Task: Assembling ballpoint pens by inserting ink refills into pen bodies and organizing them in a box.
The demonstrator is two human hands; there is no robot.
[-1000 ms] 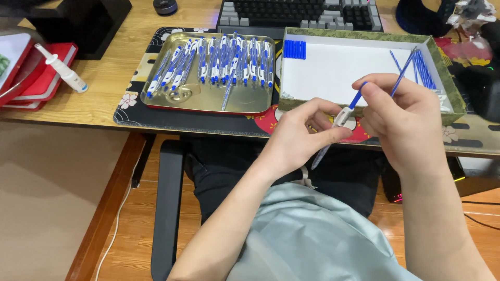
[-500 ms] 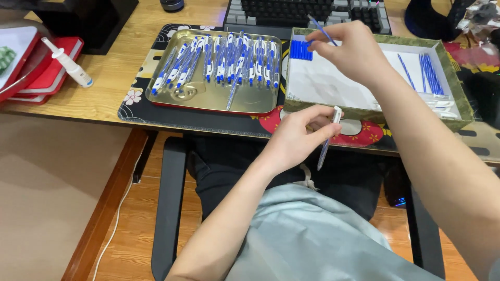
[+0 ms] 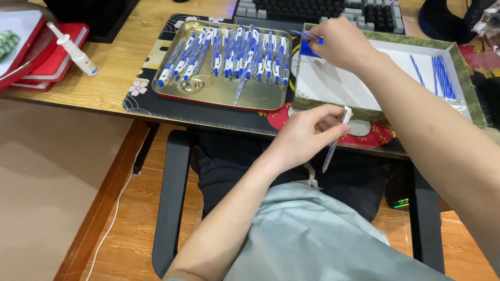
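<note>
Head view: pen held low, refill pinched over box

Pen (image 3: 333, 140) below the counter (image 3: 120, 67) edge, left hand (image 3: 304, 138) fingers closed round it. Right hand (image 3: 341, 41) pinches a blue refill (image 3: 306, 35) over the box (image 3: 385, 112). Tray (image 3: 219, 96) of pens alongside.

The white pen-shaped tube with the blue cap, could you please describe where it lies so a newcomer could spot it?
On the wooden desk, look left of the gold metal tray. The white pen-shaped tube with the blue cap lies slanted beside the red trays, alone and thicker than the pens.
</note>
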